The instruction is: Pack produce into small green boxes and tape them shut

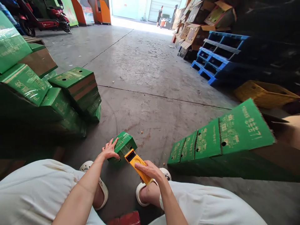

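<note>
Between my feet on the floor sits a small green cardboard box [124, 141] with pale printing and clear tape across it. My left hand [110, 150] rests on its left side, fingers spread over the top edge. My right hand [150, 170] is wrapped round a yellow tape dispenser [137, 163], thumb on its upper face. The dispenser's dark front end meets the near right side of the box. The undersides of the dispenser and the box are hidden.
Stacked green boxes [77, 84] stand on the left. A row of green boxes [208, 137] lies at the right. Beyond are blue pallets [217, 53], a yellow crate [264, 93] and open cartons [194, 34]. A red object [127, 218] lies at the bottom edge.
</note>
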Tool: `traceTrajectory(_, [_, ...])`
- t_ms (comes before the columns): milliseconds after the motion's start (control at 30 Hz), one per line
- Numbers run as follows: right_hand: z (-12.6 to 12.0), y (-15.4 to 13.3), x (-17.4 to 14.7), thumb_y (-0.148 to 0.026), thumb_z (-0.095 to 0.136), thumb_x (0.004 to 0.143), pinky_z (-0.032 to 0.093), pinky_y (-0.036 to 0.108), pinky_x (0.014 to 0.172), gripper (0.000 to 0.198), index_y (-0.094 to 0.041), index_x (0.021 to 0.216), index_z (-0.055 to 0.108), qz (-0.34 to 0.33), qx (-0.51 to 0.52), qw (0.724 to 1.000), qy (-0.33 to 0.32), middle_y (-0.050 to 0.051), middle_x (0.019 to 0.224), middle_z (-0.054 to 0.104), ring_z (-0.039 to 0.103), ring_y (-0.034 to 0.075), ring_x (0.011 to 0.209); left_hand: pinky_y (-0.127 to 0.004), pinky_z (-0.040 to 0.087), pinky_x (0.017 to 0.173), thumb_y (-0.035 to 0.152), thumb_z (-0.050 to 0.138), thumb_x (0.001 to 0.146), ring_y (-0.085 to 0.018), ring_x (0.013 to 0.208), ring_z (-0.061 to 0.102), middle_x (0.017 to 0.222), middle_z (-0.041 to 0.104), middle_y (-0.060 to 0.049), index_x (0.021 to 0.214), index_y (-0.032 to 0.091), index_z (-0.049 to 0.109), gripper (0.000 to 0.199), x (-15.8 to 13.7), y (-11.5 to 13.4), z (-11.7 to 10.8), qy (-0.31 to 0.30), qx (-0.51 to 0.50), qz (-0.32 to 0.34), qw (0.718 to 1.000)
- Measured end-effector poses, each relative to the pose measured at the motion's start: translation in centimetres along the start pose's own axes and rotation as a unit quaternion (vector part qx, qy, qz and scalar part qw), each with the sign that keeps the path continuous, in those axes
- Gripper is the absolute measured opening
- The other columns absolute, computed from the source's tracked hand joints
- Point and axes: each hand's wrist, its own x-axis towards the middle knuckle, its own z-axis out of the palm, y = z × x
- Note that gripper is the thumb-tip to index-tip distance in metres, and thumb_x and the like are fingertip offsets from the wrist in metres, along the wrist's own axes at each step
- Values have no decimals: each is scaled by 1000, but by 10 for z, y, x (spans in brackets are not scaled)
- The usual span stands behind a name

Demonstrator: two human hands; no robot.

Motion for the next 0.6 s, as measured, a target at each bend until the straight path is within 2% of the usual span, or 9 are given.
traceTrajectory(100, [3,-1,6,-48,64,97,54,29,59,30,-18,93,65,2,12,1000,-29,5,75,67,65,18,60,-66,34,117,43,87,55,-51,160,19,181,7,-11,172,41,11,140,8,-7,-4,-8,-16,2,1000])
traceTrajectory(200, [4,-6,6,-49,64,97,51,27,56,32,-18,91,63,0,10,1000,-26,3,74,65,63,17,59,-65,34,117,42,87,54,-51,160,19,182,6,-10,172,41,11,140,10,-9,-5,-11,-22,-1,1000])
traceTrajectory(400, [-6,-18,-32,-53,66,94,46,25,51,34,-20,87,64,3,-40,999,11,2,72,64,63,18,61,-63,37,116,42,87,55,-51,160,21,182,7,-8,172,42,11,139,11,-11,-6,-11,-35,-16,999])
traceTrajectory(500, [-10,-13,-41,-53,67,93,45,24,52,35,-20,84,65,5,-62,998,27,4,74,66,65,18,64,-62,36,117,42,87,56,-49,161,19,182,5,-7,172,43,10,139,10,-11,-6,-13,-44,-23,999])
traceTrajectory(600, [-10,-1,-32,-53,68,92,45,24,51,36,-20,80,63,9,-59,998,28,4,72,65,64,18,62,-63,33,120,41,87,56,-47,162,17,182,4,-7,171,44,9,139,9,-10,-6,-19,-46,-23,999])
